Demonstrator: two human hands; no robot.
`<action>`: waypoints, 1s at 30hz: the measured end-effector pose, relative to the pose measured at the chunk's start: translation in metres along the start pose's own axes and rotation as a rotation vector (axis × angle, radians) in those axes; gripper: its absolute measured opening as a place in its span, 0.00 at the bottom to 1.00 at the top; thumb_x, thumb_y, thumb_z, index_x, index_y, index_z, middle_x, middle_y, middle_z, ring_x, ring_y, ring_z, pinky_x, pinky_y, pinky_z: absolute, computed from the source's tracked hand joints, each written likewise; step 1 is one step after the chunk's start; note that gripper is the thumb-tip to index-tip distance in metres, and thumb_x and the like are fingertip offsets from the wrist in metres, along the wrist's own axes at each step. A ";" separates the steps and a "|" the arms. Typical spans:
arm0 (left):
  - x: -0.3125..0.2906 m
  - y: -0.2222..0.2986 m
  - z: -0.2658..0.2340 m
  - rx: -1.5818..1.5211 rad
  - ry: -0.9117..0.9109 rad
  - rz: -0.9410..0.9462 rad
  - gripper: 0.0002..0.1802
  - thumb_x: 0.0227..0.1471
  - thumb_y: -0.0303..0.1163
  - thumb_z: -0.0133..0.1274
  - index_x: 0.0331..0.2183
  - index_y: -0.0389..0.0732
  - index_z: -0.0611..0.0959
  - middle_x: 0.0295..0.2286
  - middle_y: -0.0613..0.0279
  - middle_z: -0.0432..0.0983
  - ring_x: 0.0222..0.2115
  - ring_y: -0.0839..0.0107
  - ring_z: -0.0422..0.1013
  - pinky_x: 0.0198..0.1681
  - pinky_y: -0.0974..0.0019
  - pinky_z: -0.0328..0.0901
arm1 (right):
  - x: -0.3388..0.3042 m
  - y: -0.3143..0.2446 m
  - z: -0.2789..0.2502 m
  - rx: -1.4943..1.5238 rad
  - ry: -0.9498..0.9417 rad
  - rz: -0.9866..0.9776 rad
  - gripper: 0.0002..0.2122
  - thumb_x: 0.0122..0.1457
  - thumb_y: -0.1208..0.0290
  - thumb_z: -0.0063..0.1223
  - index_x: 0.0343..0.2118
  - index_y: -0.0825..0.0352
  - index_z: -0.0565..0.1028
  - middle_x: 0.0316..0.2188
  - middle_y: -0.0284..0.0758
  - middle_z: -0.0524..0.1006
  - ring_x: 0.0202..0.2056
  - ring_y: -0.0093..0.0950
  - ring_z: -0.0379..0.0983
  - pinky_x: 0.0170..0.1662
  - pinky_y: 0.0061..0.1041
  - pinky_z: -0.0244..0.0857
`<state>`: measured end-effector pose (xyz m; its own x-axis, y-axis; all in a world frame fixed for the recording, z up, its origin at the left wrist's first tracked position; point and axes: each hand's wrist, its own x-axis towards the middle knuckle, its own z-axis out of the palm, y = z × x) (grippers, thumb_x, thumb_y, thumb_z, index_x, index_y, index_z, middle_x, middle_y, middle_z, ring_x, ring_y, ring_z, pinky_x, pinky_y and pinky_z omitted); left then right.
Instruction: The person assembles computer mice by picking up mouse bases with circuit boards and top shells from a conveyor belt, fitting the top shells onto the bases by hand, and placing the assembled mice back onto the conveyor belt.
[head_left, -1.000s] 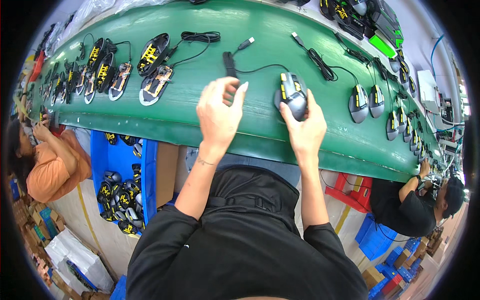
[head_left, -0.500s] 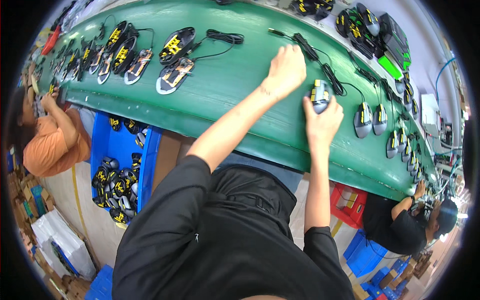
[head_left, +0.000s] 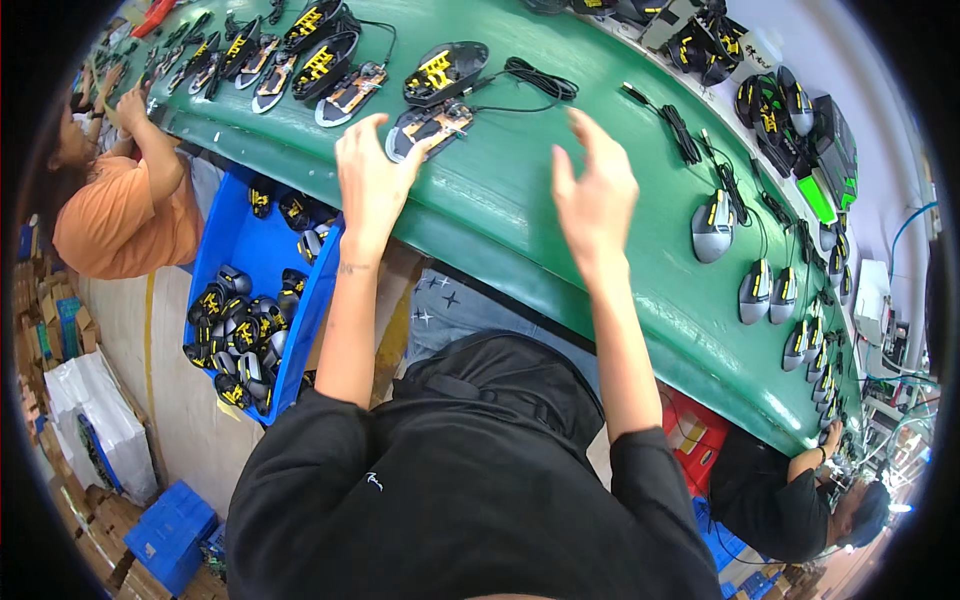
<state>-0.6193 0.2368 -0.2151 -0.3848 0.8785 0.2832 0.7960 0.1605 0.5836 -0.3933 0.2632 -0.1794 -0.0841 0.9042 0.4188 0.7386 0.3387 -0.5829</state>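
My left hand [head_left: 375,185] is open, fingers and thumb apart, beside an opened computer mouse at the belt's near side. The thumb is close to the mouse's base with its exposed circuit board [head_left: 432,125]; whether they touch I cannot tell. Behind that base lies its black upper shell [head_left: 446,72] with yellow parts inside, and a coiled black cable [head_left: 540,80] runs off to the right. My right hand [head_left: 597,200] is over the green belt, open and holding nothing. To its right rests a closed grey-and-black mouse [head_left: 713,230] with its cable stretched away from me.
More opened mice [head_left: 325,68] line the green belt [head_left: 500,205] on the left; closed mice [head_left: 757,292] lie along the right. A blue bin [head_left: 222,235] of mouse shells stands below the left edge. Co-workers sit at both ends, one in an orange shirt [head_left: 135,220].
My right hand has let go of the closed mouse, which now lies on the belt, and has moved left. My left hand has gone left to the nearest opened mouse. The view has shifted too.
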 end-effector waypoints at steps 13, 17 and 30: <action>0.031 0.006 0.002 -0.132 -0.462 -0.002 0.42 0.31 0.45 0.72 0.46 0.33 0.75 0.37 0.47 0.75 0.39 0.53 0.71 0.46 0.58 0.66 | 0.062 -0.008 0.006 0.387 -0.012 0.262 0.17 0.65 0.63 0.49 0.50 0.71 0.72 0.43 0.40 0.78 0.45 0.32 0.75 0.50 0.29 0.65; 0.014 0.012 0.001 -0.439 -0.594 -0.161 0.26 0.36 0.41 0.70 0.33 0.33 0.80 0.24 0.56 0.78 0.26 0.67 0.74 0.34 0.67 0.67 | -0.011 0.053 -0.060 0.854 0.103 0.903 0.15 0.65 0.63 0.45 0.45 0.70 0.73 0.42 0.33 0.75 0.47 0.24 0.69 0.54 0.27 0.60; -0.071 0.084 0.005 -1.580 -0.903 -0.634 0.27 0.48 0.19 0.59 0.51 0.29 0.69 0.43 0.44 0.75 0.40 0.54 0.78 0.42 0.55 0.76 | -0.048 0.028 -0.080 0.487 0.018 0.636 0.16 0.56 0.62 0.61 0.41 0.71 0.81 0.32 0.32 0.81 0.31 0.20 0.73 0.39 0.21 0.66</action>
<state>-0.5227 0.1899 -0.1906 0.3276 0.8851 -0.3306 -0.6218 0.4654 0.6299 -0.3149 0.2087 -0.1598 0.2692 0.9592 -0.0870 0.2664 -0.1609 -0.9503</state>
